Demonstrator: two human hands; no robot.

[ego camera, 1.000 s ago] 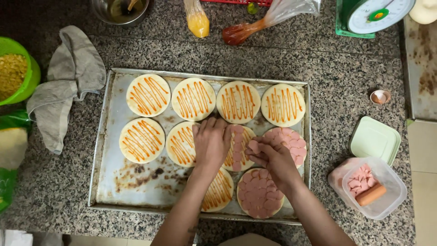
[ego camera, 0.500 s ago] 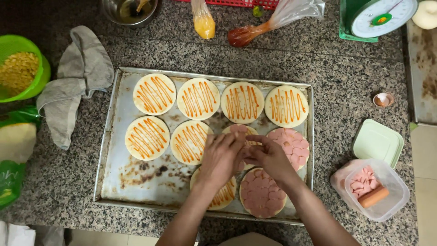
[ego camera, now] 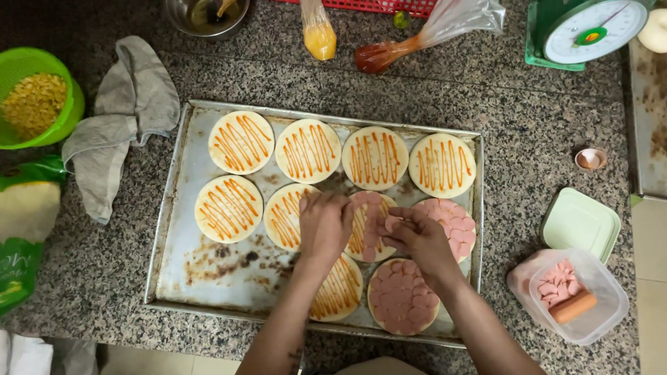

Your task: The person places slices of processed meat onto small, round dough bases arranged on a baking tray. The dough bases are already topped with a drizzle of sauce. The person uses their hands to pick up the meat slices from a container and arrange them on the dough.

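A metal baking tray (ego camera: 182,229) holds several round dough bases striped with orange sauce (ego camera: 240,141). Two bases at the right, one (ego camera: 455,221) in the middle row and one (ego camera: 403,297) in front, are covered with pink sausage slices. My left hand (ego camera: 325,223) and my right hand (ego camera: 417,236) meet over a partly covered base (ego camera: 366,221) in the middle row. My right hand pinches pink sausage slices at its fingertips. My left hand's fingers press down on that base's left side, and I cannot see whether they hold a slice.
A clear tub (ego camera: 573,297) with sausage slices and a whole sausage stands right of the tray, its pale green lid (ego camera: 580,223) behind it. A grey cloth (ego camera: 121,118) and green bowl of yellow crumbs (ego camera: 35,97) lie left. Sauce bags (ego camera: 389,48) and a green scale (ego camera: 590,28) sit behind.
Both hands have shifted slightly and keep working over the middle base, which now shows more pink slices than a second ago. The view has moved a little.
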